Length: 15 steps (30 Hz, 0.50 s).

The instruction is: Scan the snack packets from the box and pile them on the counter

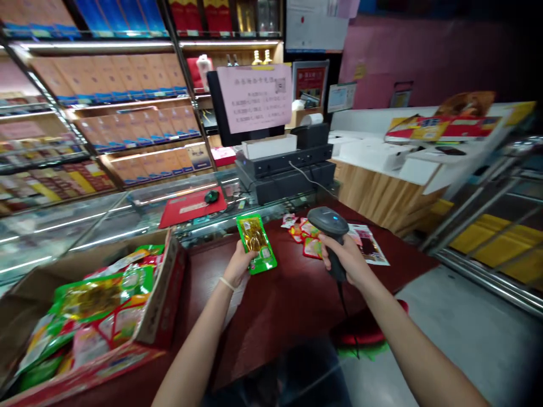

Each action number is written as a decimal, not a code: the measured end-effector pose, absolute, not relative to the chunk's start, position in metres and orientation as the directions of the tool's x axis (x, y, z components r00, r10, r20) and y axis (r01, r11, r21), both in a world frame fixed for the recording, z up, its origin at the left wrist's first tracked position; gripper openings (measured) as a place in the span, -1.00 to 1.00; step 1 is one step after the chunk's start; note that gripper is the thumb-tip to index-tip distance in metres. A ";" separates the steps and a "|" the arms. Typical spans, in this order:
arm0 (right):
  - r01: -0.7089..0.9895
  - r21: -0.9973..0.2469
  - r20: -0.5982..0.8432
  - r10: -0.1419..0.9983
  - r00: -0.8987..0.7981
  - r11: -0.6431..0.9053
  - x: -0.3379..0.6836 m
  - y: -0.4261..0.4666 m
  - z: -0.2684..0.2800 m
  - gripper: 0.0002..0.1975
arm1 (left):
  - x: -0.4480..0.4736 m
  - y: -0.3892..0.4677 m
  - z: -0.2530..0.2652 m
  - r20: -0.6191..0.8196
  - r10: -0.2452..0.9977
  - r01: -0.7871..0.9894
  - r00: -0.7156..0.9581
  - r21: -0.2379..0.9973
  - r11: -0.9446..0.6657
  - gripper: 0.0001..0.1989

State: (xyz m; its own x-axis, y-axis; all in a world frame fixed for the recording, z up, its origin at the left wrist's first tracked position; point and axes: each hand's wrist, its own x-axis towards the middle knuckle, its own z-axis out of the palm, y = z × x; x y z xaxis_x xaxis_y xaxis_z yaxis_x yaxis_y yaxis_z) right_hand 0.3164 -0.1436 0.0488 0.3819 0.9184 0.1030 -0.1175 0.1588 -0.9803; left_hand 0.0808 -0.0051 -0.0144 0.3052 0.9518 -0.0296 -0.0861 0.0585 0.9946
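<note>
My left hand (241, 265) grips a green-edged snack packet (256, 243) by its lower left side, its clear middle showing golden-brown food. In my right hand (345, 254) is a dark barcode scanner (328, 223), held by its handle with a blue light lit on top. The scanner's head points left, toward the packet, with a gap between them. Its cord hangs down below my fist. Just behind the scanner, small red and green snack packets (313, 246) lie on the dark red tabletop (271, 316). A larger clear-windowed packet (369, 244) rests to their right, partly hidden by my hand.
An open cardboard box (169, 294) full of snack packets stands at the left. Beyond the table are a red mat (182, 210) with a mouse (211, 196), a monitor (218, 107) with a pink notice, and black till equipment (288, 169). Metal railing (487, 192) runs along the right.
</note>
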 end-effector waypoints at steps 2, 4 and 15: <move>-0.130 -0.985 0.073 0.958 0.279 0.113 0.289 -0.123 0.047 -0.66 | 0.042 -0.004 -0.021 -0.061 0.948 0.032 0.314 0.998 0.053 -0.56; -0.129 -0.989 0.043 0.983 0.177 0.067 0.262 -0.103 0.041 -0.65 | 0.011 -0.002 -0.029 -0.077 0.951 0.087 0.301 0.995 0.053 -0.60; -0.041 -0.998 -0.039 0.996 -0.082 -0.042 0.192 -0.036 -0.007 -0.61 | -0.033 0.004 -0.069 0.104 0.994 0.012 -0.019 0.995 -0.104 -0.66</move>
